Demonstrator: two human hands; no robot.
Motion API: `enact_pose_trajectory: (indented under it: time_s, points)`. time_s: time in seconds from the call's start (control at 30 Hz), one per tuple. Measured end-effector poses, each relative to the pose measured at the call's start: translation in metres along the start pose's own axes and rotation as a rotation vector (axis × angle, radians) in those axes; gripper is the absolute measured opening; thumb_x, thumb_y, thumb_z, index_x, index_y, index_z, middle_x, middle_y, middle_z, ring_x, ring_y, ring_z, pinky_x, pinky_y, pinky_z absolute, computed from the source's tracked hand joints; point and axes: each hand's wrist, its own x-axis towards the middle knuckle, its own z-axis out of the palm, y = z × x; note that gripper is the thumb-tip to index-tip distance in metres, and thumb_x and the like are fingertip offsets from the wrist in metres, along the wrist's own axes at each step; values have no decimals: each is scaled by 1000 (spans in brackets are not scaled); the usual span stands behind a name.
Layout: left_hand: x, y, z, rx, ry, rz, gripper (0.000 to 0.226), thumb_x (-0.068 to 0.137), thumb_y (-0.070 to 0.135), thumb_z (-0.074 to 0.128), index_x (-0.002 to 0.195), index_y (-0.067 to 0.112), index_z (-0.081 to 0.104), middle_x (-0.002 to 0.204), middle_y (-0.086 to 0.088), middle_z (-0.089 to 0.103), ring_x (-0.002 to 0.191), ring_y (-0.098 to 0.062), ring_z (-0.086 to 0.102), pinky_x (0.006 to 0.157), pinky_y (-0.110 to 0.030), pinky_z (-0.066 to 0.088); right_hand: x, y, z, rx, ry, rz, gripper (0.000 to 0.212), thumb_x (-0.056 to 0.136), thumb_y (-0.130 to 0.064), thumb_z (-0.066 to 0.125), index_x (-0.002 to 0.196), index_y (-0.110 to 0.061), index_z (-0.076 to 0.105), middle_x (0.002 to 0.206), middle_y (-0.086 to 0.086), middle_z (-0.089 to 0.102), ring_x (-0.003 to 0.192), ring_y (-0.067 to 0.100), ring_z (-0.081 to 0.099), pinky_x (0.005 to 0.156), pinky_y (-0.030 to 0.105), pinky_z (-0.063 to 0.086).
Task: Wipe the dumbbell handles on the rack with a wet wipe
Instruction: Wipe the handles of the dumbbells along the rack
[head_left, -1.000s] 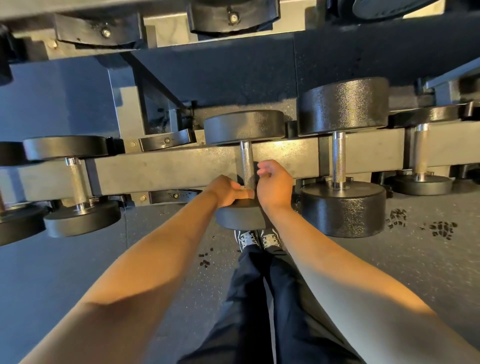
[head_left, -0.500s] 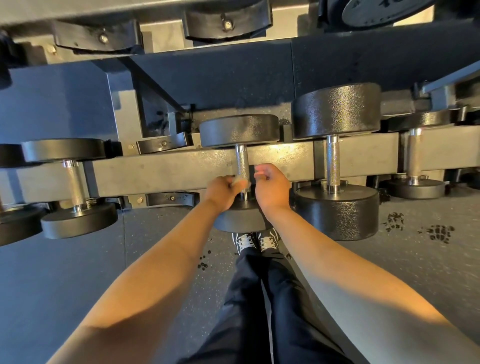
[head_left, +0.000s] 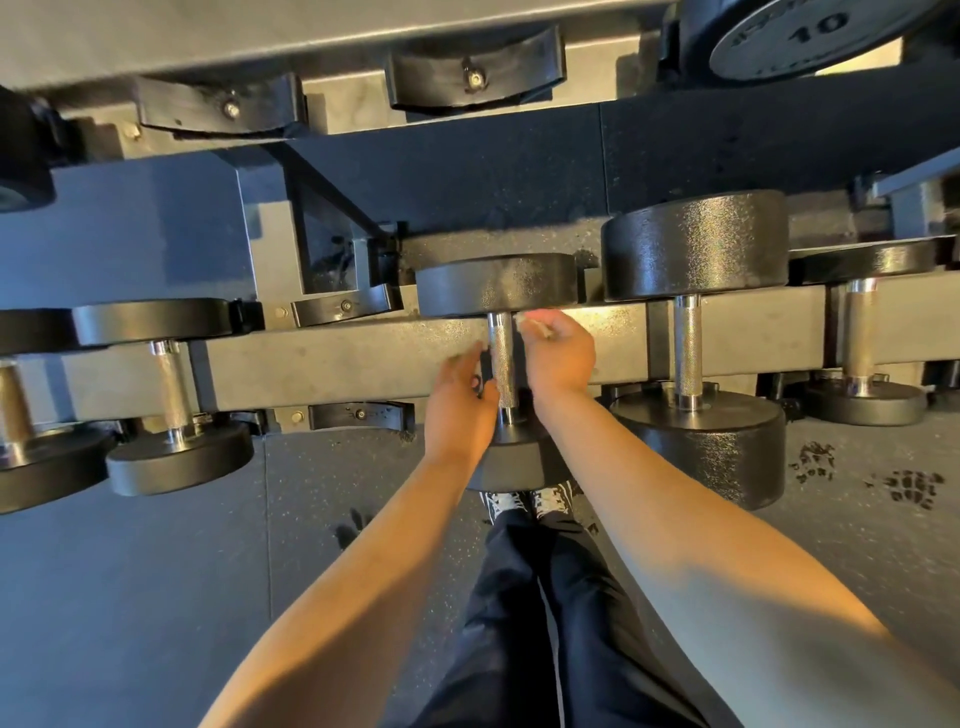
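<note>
**Hands on either side of a knurled dumbbell handle on the lower rack tier**

The dumbbell (head_left: 501, 364) being worked on lies across the grey rack rail (head_left: 332, 358), its long axis running away from the person: one black head (head_left: 496, 285) at the far side of the rail, the other (head_left: 519, 462) at the near side, just above the person's shoes (head_left: 530, 503). The chrome, knurled handle (head_left: 502, 364) spans the rail between them and is bare along its visible length.

The right hand (head_left: 558, 353) sits just right of the handle, near its far end, fingers curled and pinching a small pale wet wipe (head_left: 535, 325) that shows at the fingertips. Whether the wipe touches the handle cannot be told. The left hand (head_left: 460, 402) is just left of the handle near its near end, fingers loosely extended toward the shaft; it holds nothing that can be seen, and contact with the metal is unclear.

To the right, a larger dumbbell (head_left: 688, 353) lies parallel with the same orientation, and beyond it a smaller one (head_left: 860, 343). Further dumbbells (head_left: 169, 384) rest on the rail to the left. On the upper tier, at the top right, a round dumbbell end (head_left: 810, 31) carries the number "10"; other lettering on it is too blurred to read. Dark shoe prints (head_left: 906, 486) mark the speckled floor at the right.
</note>
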Motion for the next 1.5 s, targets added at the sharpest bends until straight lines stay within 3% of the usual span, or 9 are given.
enact_pose_trajectory:
  time_s: [0.1, 0.2, 0.33, 0.43, 0.73, 1.0, 1.17, 1.33, 1.5]
  points:
    - [-1, -12, 5, 58, -55, -141, 44, 99, 20, 43, 139, 33, 56, 114, 1, 71, 102, -23, 65, 76, -30, 48, -11, 11, 19, -48, -61, 46, 24, 101, -12, 56, 119, -17, 72, 114, -8, 68, 105, 7, 59, 97, 24, 47]
    - [-4, -12, 6, 21, -36, -181, 48, 98, 22, 39, 140, 38, 55, 116, 6, 72, 103, -21, 65, 84, -35, 54, -14, 20, 13, -377, -95, -40, 30, 96, -7, 48, 75, -23, 63, 82, -1, 63, 82, 19, 58, 74, 33, 50]
    - [-12, -10, 5, -58, -74, -209, 46, 101, 21, 38, 137, 40, 58, 116, 13, 71, 102, -15, 64, 87, -32, 51, -22, 19, -4, -1078, -296, -43, 22, 99, -20, 50, 115, -16, 64, 119, 8, 63, 120, 31, 50, 95, 42, 42]
    - [-24, -8, -1, -195, -112, -243, 42, 104, 14, 39, 139, 29, 57, 126, 9, 67, 115, -13, 61, 92, -27, 43, -32, 10, -14, -1235, -375, 18, 26, 99, -21, 53, 122, -12, 60, 127, 10, 60, 125, 31, 47, 101, 43, 39]
    - [-77, 43, -89, -330, -66, -66, 42, 103, 33, 49, 144, 27, 48, 133, 0, 62, 122, -17, 58, 108, -41, 46, -111, -100, -31, -198, -423, 140, 32, 95, 0, 53, 112, -19, 73, 98, 0, 74, 84, 15, 68, 63, 18, 54]
    - [-105, 82, -181, -612, 183, 5, 66, 81, 44, 79, 132, 15, 51, 115, -16, 70, 108, -36, 67, 99, -61, 50, -187, -188, 2, -195, -539, -169, 24, 93, -15, 60, 114, -27, 66, 109, -5, 68, 102, 15, 64, 92, 38, 55]
    - [-132, 113, -272, -524, 294, 154, 30, 97, 17, 66, 122, 26, 52, 105, -2, 71, 91, -12, 70, 74, -20, 54, -227, -248, 32, -126, -592, -239, 32, 95, -4, 57, 114, -29, 60, 109, -1, 66, 103, 19, 63, 92, 40, 56]
    - [-136, 86, -335, -428, 326, 272, 26, 103, 16, 55, 111, 36, 40, 86, -13, 69, 56, -11, 54, 53, -26, 41, -263, -283, 81, -170, -589, -327, 28, 98, -7, 52, 115, -30, 52, 108, 2, 62, 95, 16, 60, 81, 31, 51]
    - [-127, 50, -405, -468, 383, 243, 24, 101, 14, 53, 115, 32, 44, 79, -16, 68, 62, -24, 58, 62, -38, 46, -297, -298, 151, -122, -538, -314, 33, 97, -3, 48, 120, -26, 56, 113, 0, 60, 102, 18, 60, 91, 39, 55]
